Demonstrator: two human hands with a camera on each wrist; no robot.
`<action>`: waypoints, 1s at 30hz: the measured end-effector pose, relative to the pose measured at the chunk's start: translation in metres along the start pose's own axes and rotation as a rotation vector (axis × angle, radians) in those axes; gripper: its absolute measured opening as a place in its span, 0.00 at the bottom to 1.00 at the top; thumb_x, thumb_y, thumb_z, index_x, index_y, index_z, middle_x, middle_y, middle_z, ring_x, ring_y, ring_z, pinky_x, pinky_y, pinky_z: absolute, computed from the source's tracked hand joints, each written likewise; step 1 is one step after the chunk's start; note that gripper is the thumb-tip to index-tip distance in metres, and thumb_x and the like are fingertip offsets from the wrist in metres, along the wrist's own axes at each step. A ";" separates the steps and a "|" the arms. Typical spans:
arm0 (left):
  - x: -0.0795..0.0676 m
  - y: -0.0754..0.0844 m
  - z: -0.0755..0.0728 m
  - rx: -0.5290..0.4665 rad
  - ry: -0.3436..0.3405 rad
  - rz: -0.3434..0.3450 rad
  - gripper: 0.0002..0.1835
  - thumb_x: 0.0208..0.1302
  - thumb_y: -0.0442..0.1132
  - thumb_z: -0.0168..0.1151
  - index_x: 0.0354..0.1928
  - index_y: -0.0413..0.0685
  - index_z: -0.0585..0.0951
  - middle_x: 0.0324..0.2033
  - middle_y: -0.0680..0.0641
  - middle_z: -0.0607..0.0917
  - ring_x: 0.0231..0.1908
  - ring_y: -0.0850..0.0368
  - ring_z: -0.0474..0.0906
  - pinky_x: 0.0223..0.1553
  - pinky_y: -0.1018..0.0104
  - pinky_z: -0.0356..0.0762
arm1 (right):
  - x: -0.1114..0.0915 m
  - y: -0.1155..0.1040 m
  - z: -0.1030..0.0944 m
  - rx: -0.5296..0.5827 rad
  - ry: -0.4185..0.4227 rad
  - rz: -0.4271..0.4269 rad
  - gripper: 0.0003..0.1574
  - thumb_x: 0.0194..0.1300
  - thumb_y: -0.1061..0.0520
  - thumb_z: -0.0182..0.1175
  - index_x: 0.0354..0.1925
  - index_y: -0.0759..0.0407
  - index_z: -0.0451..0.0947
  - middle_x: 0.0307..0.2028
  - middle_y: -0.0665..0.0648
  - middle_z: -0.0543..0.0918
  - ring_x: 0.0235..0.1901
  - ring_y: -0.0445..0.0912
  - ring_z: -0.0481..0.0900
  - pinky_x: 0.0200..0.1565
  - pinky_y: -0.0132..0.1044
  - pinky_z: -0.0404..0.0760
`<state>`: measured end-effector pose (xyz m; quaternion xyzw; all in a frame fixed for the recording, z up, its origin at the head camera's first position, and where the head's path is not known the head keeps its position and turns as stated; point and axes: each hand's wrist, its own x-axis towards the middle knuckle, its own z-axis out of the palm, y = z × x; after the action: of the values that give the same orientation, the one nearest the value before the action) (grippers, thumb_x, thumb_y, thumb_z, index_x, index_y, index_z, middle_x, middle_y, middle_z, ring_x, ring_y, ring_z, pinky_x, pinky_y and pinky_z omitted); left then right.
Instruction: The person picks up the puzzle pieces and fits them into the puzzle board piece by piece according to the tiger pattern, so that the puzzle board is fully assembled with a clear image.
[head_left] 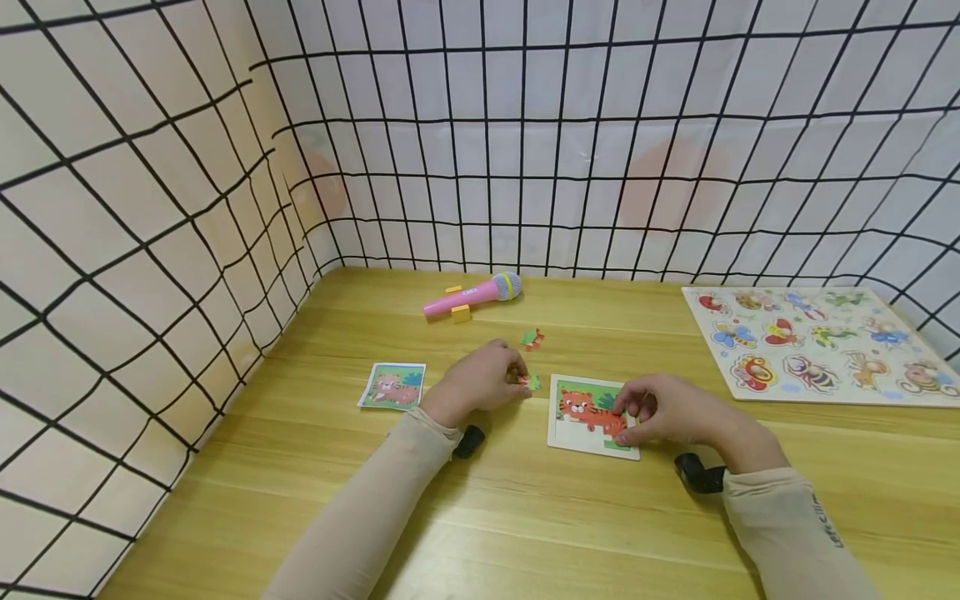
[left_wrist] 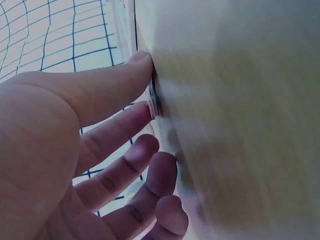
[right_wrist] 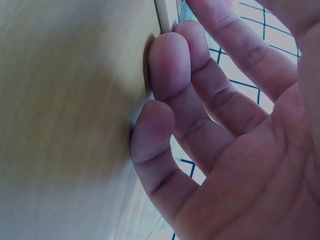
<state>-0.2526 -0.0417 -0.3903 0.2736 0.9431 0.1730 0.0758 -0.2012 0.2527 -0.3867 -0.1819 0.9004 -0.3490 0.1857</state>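
With thumb and index finger my left hand (head_left: 480, 382) pinches a small green-and-red jigsaw piece (head_left: 532, 382) at the tabletop; its thin edge (left_wrist: 153, 105) shows between the fingertips in the left wrist view. Just right of it lies a square tiger jigsaw board (head_left: 576, 450), partly filled, with a bare white area at its lower left. My right hand (head_left: 667, 408) touches the board's right side, thumb and index finger spread apart over it. In the right wrist view other fingers (right_wrist: 170, 60) rest beside the board's edge (right_wrist: 167, 15). Another loose jigsaw piece (head_left: 532, 338) lies behind the left hand.
A small tiger picture card (head_left: 396, 387) lies left of the left hand. Farther back is a pink toy microphone (head_left: 472, 295) beside yellow blocks (head_left: 461, 314). A large insect puzzle board (head_left: 825, 346) lies at right. Black wire mesh (head_left: 540, 142) encloses the wooden table's back and left.
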 end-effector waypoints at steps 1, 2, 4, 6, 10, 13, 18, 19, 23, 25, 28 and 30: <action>0.000 0.000 -0.001 0.001 0.003 0.002 0.13 0.65 0.48 0.71 0.46 0.50 0.86 0.42 0.52 0.78 0.39 0.59 0.73 0.45 0.65 0.74 | 0.000 0.000 0.000 0.000 0.000 0.004 0.22 0.51 0.50 0.80 0.41 0.56 0.83 0.33 0.53 0.77 0.33 0.47 0.72 0.33 0.35 0.72; 0.000 0.001 -0.001 -0.003 0.007 0.004 0.14 0.65 0.48 0.71 0.47 0.49 0.86 0.42 0.52 0.79 0.39 0.59 0.73 0.45 0.65 0.74 | 0.000 0.000 0.000 -0.001 0.001 0.007 0.22 0.51 0.49 0.80 0.41 0.56 0.83 0.33 0.53 0.77 0.33 0.47 0.72 0.34 0.35 0.72; 0.000 0.001 -0.003 -0.019 0.015 0.010 0.14 0.66 0.47 0.70 0.49 0.49 0.85 0.42 0.52 0.81 0.40 0.59 0.75 0.46 0.64 0.75 | 0.000 0.001 0.000 -0.004 0.001 0.006 0.22 0.51 0.49 0.80 0.41 0.56 0.83 0.33 0.53 0.77 0.33 0.47 0.72 0.34 0.35 0.72; 0.001 0.002 -0.004 -0.054 0.022 0.018 0.14 0.67 0.46 0.69 0.51 0.49 0.85 0.43 0.52 0.84 0.41 0.59 0.77 0.48 0.63 0.75 | 0.000 0.001 0.000 -0.002 0.002 0.006 0.22 0.51 0.50 0.80 0.40 0.56 0.83 0.32 0.53 0.77 0.33 0.47 0.72 0.34 0.35 0.72; 0.001 0.002 -0.006 -0.144 0.011 0.026 0.13 0.69 0.43 0.67 0.53 0.51 0.84 0.44 0.52 0.86 0.44 0.60 0.80 0.49 0.63 0.76 | 0.000 0.000 0.000 0.008 -0.001 -0.004 0.22 0.51 0.51 0.80 0.41 0.57 0.83 0.32 0.53 0.77 0.33 0.48 0.72 0.34 0.35 0.72; 0.001 0.002 -0.007 -0.198 -0.011 0.031 0.12 0.69 0.41 0.67 0.53 0.52 0.83 0.41 0.52 0.87 0.42 0.60 0.81 0.46 0.64 0.77 | 0.000 -0.001 0.000 0.014 -0.002 -0.003 0.22 0.51 0.51 0.80 0.41 0.57 0.83 0.33 0.53 0.77 0.33 0.48 0.72 0.34 0.35 0.72; 0.000 0.004 -0.009 -0.274 -0.054 0.116 0.13 0.68 0.41 0.68 0.52 0.50 0.84 0.38 0.54 0.86 0.39 0.63 0.81 0.43 0.68 0.77 | 0.000 -0.002 -0.001 0.011 -0.001 -0.007 0.22 0.51 0.51 0.80 0.41 0.57 0.83 0.32 0.54 0.76 0.33 0.48 0.71 0.33 0.36 0.72; 0.000 0.005 -0.010 -0.289 -0.067 0.148 0.13 0.67 0.40 0.69 0.52 0.50 0.84 0.38 0.54 0.85 0.39 0.63 0.81 0.43 0.69 0.77 | 0.000 -0.002 -0.001 0.009 -0.001 -0.009 0.22 0.51 0.51 0.80 0.41 0.57 0.83 0.32 0.54 0.76 0.33 0.48 0.71 0.33 0.36 0.72; 0.001 0.008 -0.009 -0.351 -0.137 0.263 0.13 0.68 0.36 0.67 0.53 0.48 0.84 0.40 0.54 0.85 0.39 0.63 0.81 0.44 0.71 0.77 | 0.001 -0.002 -0.002 0.006 -0.004 -0.018 0.21 0.52 0.51 0.80 0.40 0.57 0.83 0.32 0.54 0.76 0.32 0.48 0.71 0.32 0.36 0.72; 0.001 0.011 -0.008 -0.368 -0.180 0.297 0.13 0.70 0.36 0.65 0.54 0.48 0.84 0.40 0.55 0.84 0.40 0.64 0.81 0.45 0.72 0.77 | 0.001 -0.002 -0.002 0.006 -0.005 -0.020 0.21 0.52 0.51 0.79 0.40 0.57 0.83 0.31 0.54 0.76 0.32 0.48 0.71 0.32 0.36 0.72; 0.001 0.013 -0.004 -0.373 -0.246 0.327 0.13 0.72 0.36 0.63 0.56 0.50 0.84 0.40 0.57 0.84 0.41 0.65 0.81 0.46 0.73 0.76 | 0.001 -0.002 -0.002 0.005 -0.005 -0.017 0.21 0.52 0.51 0.79 0.41 0.57 0.83 0.32 0.54 0.76 0.32 0.48 0.71 0.33 0.36 0.72; 0.000 0.014 -0.001 -0.365 -0.277 0.347 0.14 0.72 0.36 0.62 0.57 0.51 0.84 0.40 0.58 0.84 0.41 0.65 0.80 0.46 0.73 0.76 | 0.000 -0.002 -0.001 0.002 -0.006 -0.012 0.21 0.52 0.51 0.80 0.41 0.57 0.83 0.32 0.53 0.76 0.32 0.48 0.71 0.33 0.36 0.72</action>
<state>-0.2461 -0.0305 -0.3840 0.4338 0.8160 0.3114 0.2213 -0.2018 0.2520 -0.3845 -0.1879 0.8984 -0.3503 0.1866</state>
